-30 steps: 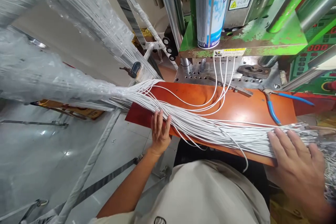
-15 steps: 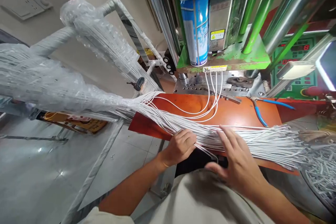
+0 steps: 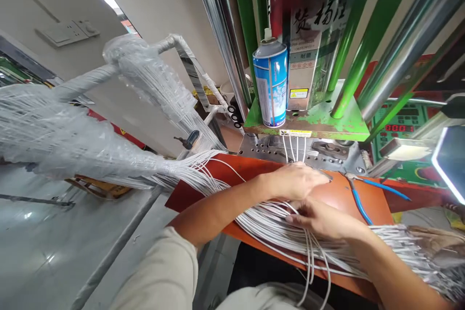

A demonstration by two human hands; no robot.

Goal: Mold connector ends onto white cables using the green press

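A thick bundle of thin white cables (image 3: 261,232) lies across an orange board (image 3: 337,198). My right hand (image 3: 319,218) is closed around several white cables, whose loose ends (image 3: 308,276) hang over the board's front edge. Just beyond it, my left hand (image 3: 300,181) is closed with its back towards me, close below the press. Its fingers are partly hidden, so what it grips is unclear; a dark tip shows at its right side. A few white cables (image 3: 290,147) run from under the green press plate (image 3: 327,128) down to the left hand.
A blue spray can (image 3: 271,85) stands on the press plate. Blue-handled pliers (image 3: 359,198) lie on the board's right side. Plastic-wrapped cable bundles (image 3: 72,135) hang from a wrapped frame at left. A green control panel (image 3: 399,128) is at right.
My left hand has moved from the bundle's near side to the cables below the press. My right hand, open before, has closed around several cables, whose ends now hang over the edge.
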